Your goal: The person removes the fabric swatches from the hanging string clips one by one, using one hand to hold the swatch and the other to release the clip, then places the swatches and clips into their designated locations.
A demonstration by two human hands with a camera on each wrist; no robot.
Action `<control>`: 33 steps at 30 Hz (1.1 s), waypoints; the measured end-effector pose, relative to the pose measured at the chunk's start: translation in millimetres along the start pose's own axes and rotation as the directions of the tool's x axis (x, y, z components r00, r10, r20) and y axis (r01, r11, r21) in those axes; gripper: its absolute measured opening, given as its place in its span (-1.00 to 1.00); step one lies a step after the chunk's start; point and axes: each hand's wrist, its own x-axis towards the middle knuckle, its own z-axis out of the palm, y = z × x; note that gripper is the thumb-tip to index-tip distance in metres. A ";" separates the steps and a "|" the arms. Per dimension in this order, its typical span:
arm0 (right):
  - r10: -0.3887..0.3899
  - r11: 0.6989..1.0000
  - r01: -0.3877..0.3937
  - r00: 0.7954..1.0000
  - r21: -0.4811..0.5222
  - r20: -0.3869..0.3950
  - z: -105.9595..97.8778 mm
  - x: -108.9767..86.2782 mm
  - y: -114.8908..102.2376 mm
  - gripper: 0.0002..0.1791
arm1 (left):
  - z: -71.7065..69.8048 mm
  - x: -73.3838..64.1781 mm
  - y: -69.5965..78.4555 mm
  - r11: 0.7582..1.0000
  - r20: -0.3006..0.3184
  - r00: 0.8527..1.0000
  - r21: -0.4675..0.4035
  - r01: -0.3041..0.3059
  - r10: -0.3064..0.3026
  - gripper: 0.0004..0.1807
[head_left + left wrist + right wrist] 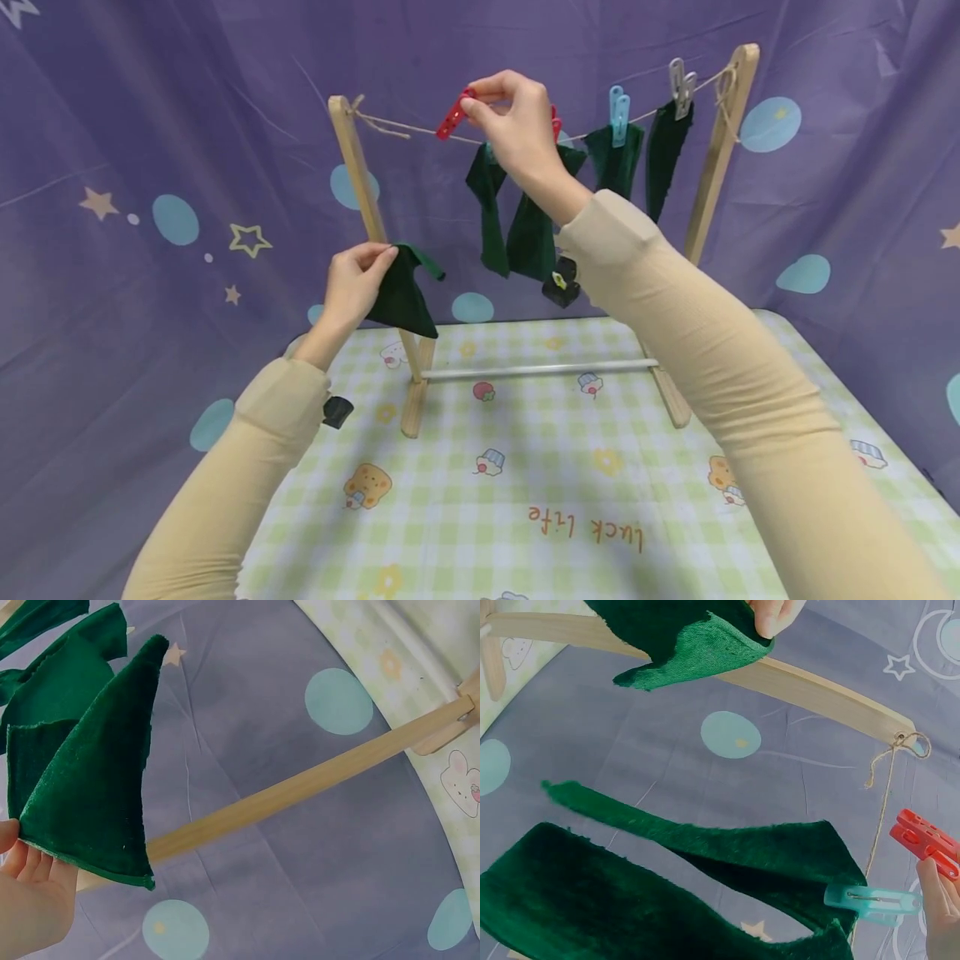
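Observation:
My left hand [351, 287] pinches a dark green velvety cloth piece [405, 293] by its upper edge, and the piece hangs down beside the left wooden post [362, 179]. In the left wrist view the cloth [97, 780] is partly folded over itself. Up at the twine line [883, 802], my right hand [517, 125] holds a red clothespin [452, 118] between thumb and fingers. Just right of it, green cloth [531, 237] hangs from the line, with a teal clothespin [874, 898] on its corner and another red clothespin [556, 127] partly behind my hand.
Further right, a blue clothespin [619, 121] and a grey clothespin [682, 90] hold more green pieces. The right wooden post [712, 167] and a white crossbar [540, 368] complete the rack, standing on a checked tablecloth [450, 517]. A purple curtain [247, 108] hangs behind.

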 end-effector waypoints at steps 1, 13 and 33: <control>0.001 1.000 -0.001 1.000 0.004 0.005 -1.5 -1.3 0.4 -0.73 | -0.2 -0.5 -0.7 1.000 0.001 1.000 0.003 -0.003 0.003 -0.69; 0.068 0.997 -0.071 0.993 0.024 0.095 -24.5 -29.0 12.2 -0.71 | -4.1 -11.9 -7.6 0.998 0.054 0.998 0.055 0.018 -0.021 -0.64; 0.125 0.983 -0.085 0.959 -0.164 0.253 -73.4 -87.0 45.4 -0.62 | -20.1 -43.2 -24.0 0.987 0.172 0.983 0.157 0.029 -0.056 -0.61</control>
